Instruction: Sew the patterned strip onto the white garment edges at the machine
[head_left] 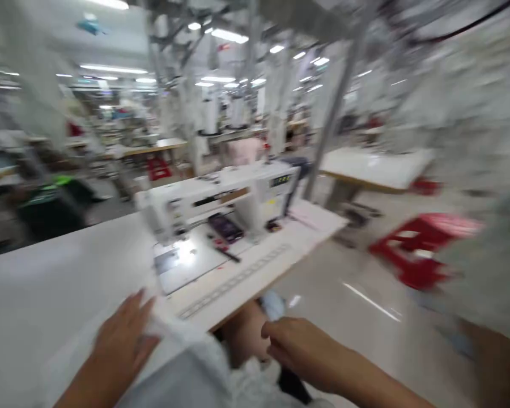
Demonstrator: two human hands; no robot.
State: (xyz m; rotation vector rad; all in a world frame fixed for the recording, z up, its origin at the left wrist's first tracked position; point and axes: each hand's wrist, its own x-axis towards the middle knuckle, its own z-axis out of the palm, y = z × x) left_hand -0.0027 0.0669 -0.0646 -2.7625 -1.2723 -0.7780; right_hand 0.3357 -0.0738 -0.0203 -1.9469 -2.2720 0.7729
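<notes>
At the near edge of the smooth white tabletop point(46, 283), in the head view, the left hand point(123, 337) lies open and flat on a soft, rumpled white cloth point(182, 362), seemingly pinning it against sliding into the lap. The right hand point(300, 343) hovers just off the edge, fingers curled; blur hides any grip. Behind stands a boxy white sewing machine point(221, 195).

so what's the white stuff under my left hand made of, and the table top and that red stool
The white cloth under the left hand looks like soft matte fabric: it bunches and folds. The table top seems smooth white laminate over board, with a tan edge. The red stool is probably moulded plastic, evenly coloured; blur leaves it open.
</notes>
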